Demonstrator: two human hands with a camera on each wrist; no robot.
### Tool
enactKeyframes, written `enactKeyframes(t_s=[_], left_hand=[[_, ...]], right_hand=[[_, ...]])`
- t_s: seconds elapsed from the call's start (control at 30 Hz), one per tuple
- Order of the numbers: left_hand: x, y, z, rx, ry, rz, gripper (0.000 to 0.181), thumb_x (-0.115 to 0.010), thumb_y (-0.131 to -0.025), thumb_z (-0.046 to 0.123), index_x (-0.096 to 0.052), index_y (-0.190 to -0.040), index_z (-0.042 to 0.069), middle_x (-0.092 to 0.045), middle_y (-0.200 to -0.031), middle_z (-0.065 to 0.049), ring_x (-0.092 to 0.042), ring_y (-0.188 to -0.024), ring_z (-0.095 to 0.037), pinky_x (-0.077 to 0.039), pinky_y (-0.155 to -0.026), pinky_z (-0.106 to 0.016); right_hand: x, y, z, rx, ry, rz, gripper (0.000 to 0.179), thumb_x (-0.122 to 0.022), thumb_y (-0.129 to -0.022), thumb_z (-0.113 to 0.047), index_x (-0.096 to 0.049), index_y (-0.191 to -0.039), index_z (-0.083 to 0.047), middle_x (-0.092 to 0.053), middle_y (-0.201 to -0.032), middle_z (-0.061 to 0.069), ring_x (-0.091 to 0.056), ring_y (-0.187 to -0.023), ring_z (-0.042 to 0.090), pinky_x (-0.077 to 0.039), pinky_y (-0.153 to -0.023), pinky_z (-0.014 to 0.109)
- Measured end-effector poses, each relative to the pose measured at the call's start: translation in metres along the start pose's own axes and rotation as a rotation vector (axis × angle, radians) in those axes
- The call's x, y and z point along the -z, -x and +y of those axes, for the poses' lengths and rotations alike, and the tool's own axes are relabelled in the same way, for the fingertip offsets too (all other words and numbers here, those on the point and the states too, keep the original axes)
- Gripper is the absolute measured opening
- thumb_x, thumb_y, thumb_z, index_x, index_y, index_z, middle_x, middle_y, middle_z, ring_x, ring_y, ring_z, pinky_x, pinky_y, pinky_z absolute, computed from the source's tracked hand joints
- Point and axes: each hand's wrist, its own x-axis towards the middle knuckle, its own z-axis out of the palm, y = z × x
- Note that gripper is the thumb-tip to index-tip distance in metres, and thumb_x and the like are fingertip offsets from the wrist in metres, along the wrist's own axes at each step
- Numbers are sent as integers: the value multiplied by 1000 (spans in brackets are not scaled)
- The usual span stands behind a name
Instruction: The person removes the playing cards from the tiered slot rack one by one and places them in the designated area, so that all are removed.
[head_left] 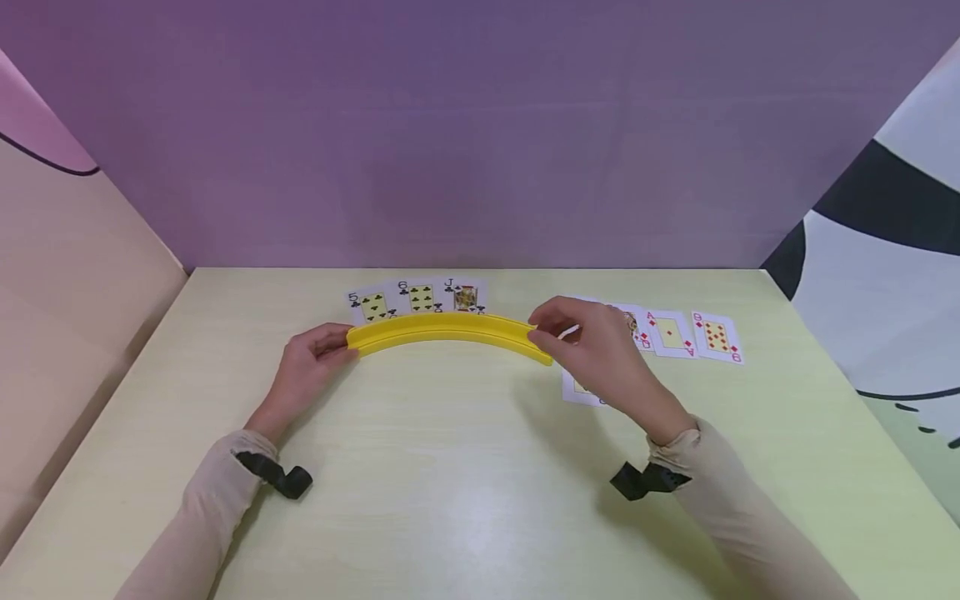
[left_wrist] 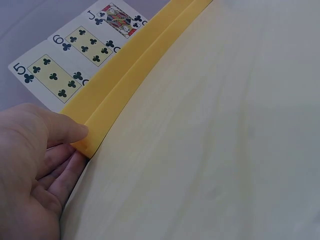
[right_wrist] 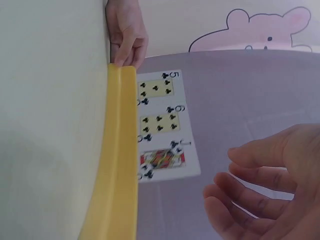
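A curved yellow card holder (head_left: 450, 327) stands on the table with three club cards upright behind its front edge: the five (head_left: 372, 307), the six (head_left: 421, 297) and the jack (head_left: 465, 296). My left hand (head_left: 306, 371) pinches the holder's left end, thumb on the front face and fingers beneath, as the left wrist view shows. Over the holder's right end in the head view is my right hand (head_left: 596, 354). In the right wrist view its fingers (right_wrist: 240, 195) are loosely bent, apart from the holder, with nothing between them.
To the right lie several diamond cards, among them the ace (head_left: 670, 333) and the nine (head_left: 717, 337). Another card (head_left: 579, 393) is partly hidden under my right hand. A purple wall (head_left: 480, 133) rises at the table's back edge.
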Motion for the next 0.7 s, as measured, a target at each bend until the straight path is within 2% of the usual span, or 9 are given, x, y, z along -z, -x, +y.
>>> enactKeyframes(t_s=[0.23,0.4,0.7], left_hand=[[-2,-1,2,-3,4,-16,35,-70,-92,4,-63,-126,-1,-68,-121,-20,-66,-109,-30,-54,-86,-13],[-4,-2,5,-13,15,-11,34,-70,-91,0,-64,-125,-2,-68,-120,-19,-66,-108,-30,-54,-85,-15],[-4,-1,8,-7,0,-10,34,-70,-91,-1,-63,-125,-2,-68,-120,-20,-67,-108,-31,-55,-84,-15]], right_hand=[[-14,-16,-24,71,2,-15,15,-72,-92,-13,-70,-106,-11,-71,-96,-1,-65,-86,13,-58,-76,32],[-18,-28,-37,99,66,-1,21,-71,-92,-13,-69,-112,-8,-70,-106,3,-63,-95,20,-57,-81,35],[-31,-37,-22,68,119,-31,25,-70,-92,-12,-67,-116,-6,-67,-114,7,-61,-101,23,-56,-87,39]])
